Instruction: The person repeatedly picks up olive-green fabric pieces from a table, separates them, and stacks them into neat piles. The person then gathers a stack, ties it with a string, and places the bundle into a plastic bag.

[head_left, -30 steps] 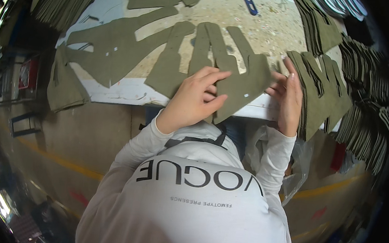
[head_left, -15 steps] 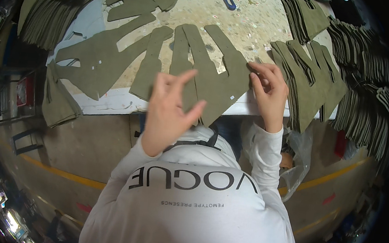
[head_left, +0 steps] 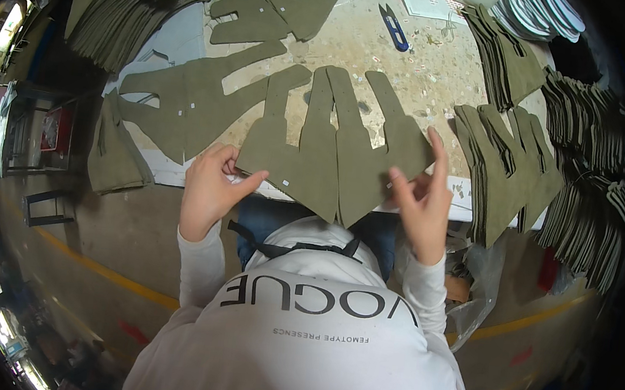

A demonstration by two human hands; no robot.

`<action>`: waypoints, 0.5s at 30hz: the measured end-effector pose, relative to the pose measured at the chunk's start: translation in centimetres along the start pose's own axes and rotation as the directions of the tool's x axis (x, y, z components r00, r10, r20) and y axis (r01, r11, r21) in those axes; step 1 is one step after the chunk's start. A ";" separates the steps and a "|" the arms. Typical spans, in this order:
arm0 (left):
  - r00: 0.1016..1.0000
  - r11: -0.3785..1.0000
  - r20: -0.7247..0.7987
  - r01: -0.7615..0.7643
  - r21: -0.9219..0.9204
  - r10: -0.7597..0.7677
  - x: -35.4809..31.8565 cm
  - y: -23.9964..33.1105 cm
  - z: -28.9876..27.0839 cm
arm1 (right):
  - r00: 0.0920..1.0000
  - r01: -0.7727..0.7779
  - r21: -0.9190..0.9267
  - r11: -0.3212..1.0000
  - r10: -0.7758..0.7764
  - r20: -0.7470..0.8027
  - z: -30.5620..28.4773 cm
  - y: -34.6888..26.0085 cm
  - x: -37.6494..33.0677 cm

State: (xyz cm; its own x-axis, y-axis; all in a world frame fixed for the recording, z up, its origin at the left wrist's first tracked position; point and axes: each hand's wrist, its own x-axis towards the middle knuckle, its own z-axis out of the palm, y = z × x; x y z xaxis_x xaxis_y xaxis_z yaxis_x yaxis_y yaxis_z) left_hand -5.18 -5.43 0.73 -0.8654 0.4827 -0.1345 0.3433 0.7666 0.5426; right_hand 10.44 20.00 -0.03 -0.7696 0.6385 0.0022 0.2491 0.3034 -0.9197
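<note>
Two olive-green cut fabric pieces, a left one [head_left: 279, 153] and a right one [head_left: 364, 174], lie side by side at the table's near edge. Their lower tips hang slightly over that edge. My left hand [head_left: 214, 185] is at the outer corner of the left piece, thumb spread from its bent fingers and reaching over the cloth. Along the outer edge of the right piece, my right hand [head_left: 426, 203] has its thumb and forefinger wide apart. Small pale tags dot the pieces. Another pair of joined-looking olive pieces [head_left: 185, 102] lies to the left.
Stacks of olive pieces stand at the far left [head_left: 122, 11], right [head_left: 510, 166] and far right [head_left: 585, 212]. More pieces [head_left: 271, 12] lie at the back, near blue thread snips [head_left: 393, 28]. A folded piece [head_left: 119, 152] droops over the front left edge of the table [head_left: 447, 76].
My left hand has moved left, from above the pieces to the left piece's outer corner. The left piece now lies spread flat beside the right one. The view has shifted slightly.
</note>
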 end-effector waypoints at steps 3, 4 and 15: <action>0.997 0.893 -0.069 -0.001 -0.451 -0.034 -0.6 -0.1 0.7 | 0.999 0.012 -0.007 1.000 -0.012 0.033 0.3 0.5 -1.2; 0.999 0.758 -0.033 0.005 -0.652 -0.036 -0.5 -0.4 0.8 | 0.998 0.010 0.021 1.000 -0.008 -0.063 0.1 0.9 -1.1; 0.914 0.882 -0.405 -0.181 -0.435 -0.012 -0.7 2.3 -1.1 | 0.943 0.201 -0.151 0.968 -0.233 -0.237 -2.2 3.7 0.9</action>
State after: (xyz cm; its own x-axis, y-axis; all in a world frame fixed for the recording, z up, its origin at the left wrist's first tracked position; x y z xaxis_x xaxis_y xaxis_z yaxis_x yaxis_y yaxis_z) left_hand -4.18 -4.45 2.96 -0.9432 0.2607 0.2059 0.3004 0.4048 0.8637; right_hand 11.95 23.27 -2.51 -0.6444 0.6994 0.3093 0.1754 0.5288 -0.8304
